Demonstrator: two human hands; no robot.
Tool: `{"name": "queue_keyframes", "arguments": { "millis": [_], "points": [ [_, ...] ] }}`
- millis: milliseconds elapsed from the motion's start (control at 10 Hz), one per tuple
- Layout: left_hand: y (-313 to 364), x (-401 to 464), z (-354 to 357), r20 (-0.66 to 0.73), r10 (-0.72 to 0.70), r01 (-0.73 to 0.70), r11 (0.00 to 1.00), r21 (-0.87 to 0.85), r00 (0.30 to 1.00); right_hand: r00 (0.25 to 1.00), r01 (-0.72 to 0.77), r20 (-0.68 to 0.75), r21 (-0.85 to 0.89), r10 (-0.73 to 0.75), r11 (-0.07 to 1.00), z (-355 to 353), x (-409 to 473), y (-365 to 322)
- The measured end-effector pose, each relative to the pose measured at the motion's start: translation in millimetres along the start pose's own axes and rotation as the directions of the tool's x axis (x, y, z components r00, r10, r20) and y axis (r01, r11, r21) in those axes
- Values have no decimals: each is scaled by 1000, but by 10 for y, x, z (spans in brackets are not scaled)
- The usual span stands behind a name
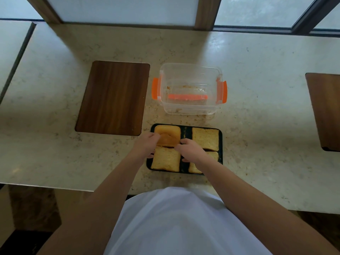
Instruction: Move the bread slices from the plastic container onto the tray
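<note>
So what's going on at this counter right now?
A person is laying bread slices on a dark rectangular tray on the pale stone counter. The left hand and right hand are both on the far-left golden bread slice, setting it in place. Three other slices already lie on the tray. The clear plastic container with orange clips behind the tray holds only crumbs, so this looks like the last slice.

Four golden bread slices (pixel 166 159) are laid flat in a two-by-two grid on the dark tray (pixel 185 130). Just behind it, the clear plastic container (pixel 190 89) with orange clips is left holding only crumbs.
</note>
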State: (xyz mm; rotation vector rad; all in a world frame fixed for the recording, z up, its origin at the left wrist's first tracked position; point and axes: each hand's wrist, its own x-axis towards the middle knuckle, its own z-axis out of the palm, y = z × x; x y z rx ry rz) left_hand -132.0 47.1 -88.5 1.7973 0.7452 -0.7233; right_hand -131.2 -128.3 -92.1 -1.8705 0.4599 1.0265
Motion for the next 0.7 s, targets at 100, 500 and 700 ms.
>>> {"name": "queue_keyframes", "arguments": {
  "millis": [100,500,700],
  "points": [
    [20,29,9,12,-12,12,1000,9,1000,1000,1,-4,-9,-1,1000,1,15,-6],
    [-63,33,-65,73,-50,55,996,-70,996,1000,-7,-27,15,7,1000,17,38,31],
    [-156,-58,13,-166,440,-400,888,227,883,990,24,-138,-9,-25,1000,59,-10,91]
  ]
}}
